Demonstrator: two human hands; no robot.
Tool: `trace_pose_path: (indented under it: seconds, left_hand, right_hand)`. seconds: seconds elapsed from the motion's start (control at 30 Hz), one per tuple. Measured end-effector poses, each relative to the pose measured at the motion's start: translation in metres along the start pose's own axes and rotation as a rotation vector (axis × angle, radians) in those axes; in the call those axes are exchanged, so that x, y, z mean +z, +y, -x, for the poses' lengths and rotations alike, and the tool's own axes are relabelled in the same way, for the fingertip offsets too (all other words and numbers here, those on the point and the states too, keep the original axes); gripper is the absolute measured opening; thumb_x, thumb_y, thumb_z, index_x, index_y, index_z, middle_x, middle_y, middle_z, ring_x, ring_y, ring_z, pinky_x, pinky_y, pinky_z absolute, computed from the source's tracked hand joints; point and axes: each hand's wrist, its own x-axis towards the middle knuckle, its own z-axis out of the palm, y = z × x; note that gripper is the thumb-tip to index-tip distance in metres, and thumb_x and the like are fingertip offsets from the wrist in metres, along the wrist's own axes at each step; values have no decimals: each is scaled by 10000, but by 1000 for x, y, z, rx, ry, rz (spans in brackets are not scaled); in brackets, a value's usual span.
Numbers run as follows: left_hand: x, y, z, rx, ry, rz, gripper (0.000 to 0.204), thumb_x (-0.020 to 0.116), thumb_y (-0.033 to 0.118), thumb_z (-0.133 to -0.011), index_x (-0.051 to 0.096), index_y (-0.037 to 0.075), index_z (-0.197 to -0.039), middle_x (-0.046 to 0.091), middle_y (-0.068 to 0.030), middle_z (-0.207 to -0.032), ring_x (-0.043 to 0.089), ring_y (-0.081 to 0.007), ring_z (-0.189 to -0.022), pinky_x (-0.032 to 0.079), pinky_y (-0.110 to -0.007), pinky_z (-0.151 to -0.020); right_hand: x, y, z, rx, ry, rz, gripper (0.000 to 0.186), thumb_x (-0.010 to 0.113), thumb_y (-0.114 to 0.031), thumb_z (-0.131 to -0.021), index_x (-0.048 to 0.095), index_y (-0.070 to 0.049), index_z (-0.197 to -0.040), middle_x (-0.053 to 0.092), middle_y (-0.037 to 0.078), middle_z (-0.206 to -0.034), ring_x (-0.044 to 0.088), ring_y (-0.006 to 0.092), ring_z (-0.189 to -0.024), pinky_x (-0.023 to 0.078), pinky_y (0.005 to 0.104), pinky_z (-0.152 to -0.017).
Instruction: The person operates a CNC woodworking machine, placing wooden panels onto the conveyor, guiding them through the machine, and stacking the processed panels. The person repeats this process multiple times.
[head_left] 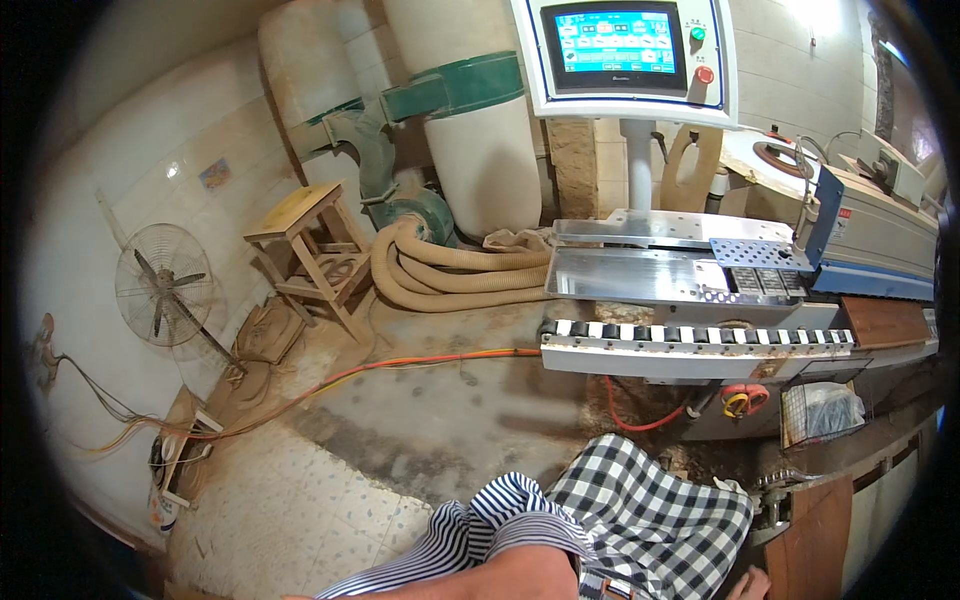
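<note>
My bare left forearm crosses the bottom edge below a navy-and-white striped sleeve. My left hand lies outside the picture. At the lower right, only a few fingers of my right hand show, cut off by the lower edge. They are nearest to the left edge of a reddish-brown board; whether they touch or grip it I cannot make out. A black-and-white checked cloth covers my lap area, with a belt buckle just below it.
Ahead stands a machine with a roller rail, a metal table and a control screen. Another brown board lies at its right. Ribbed hoses, a wooden stool, a fan and floor cables are to the left.
</note>
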Motion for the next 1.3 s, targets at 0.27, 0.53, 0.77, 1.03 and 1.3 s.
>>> trace_pose_path:
  seconds: [0.27, 0.53, 0.77, 1.03, 1.3]
  left_hand:
    - [-21, 6, 3, -10, -12, 102, 774, 521, 758, -777, 297, 108, -422, 330, -45, -402, 321, -206, -345, 218, -348, -367]
    - [-18, 5, 1, -38, -10, 71, 773, 517, 759, -779, 294, 111, -423, 324, -39, -402, 317, -201, -344, 224, -345, -373]
    - [-17, 5, 1, -42, -7, 58, 772, 514, 760, -780, 291, 113, -423, 319, -34, -402, 314, -197, -344, 228, -343, -378]
    - [-18, 1, -2, -44, -5, 80, 771, 510, 761, -782, 288, 116, -424, 312, -29, -402, 310, -192, -343, 233, -340, -384]
    - [-24, -5, -1, -34, -10, 86, 770, 506, 763, -784, 284, 118, -425, 306, -23, -402, 306, -188, -342, 238, -337, -389]
  right_hand:
    - [-6, -5, 54, 1275, 574, -1162, 426, 569, -302, -927, 552, 5, -1222, 638, 203, -987, 598, 271, -872, 502, 362, -768]
    - [-10, 6, 67, 1178, 564, -1090, 487, 536, -331, -946, 484, 14, -1284, 603, 216, -1070, 582, 269, -957, 488, 357, -837]
    - [-22, 4, 66, 1097, 496, -899, 541, 507, -357, -962, 425, 23, -1338, 573, 227, -1144, 568, 268, -1031, 476, 352, -896]
    - [-52, -38, 54, 1013, 360, -389, 430, 472, -339, -974, 413, 11, -1216, 534, 189, -1052, 529, 245, -948, 441, 310, -841]
    - [50, 113, 144, 839, 515, -2038, 303, 503, -297, -931, 437, -83, -727, 446, 58, -625, 407, 157, -532, 355, 282, -499]
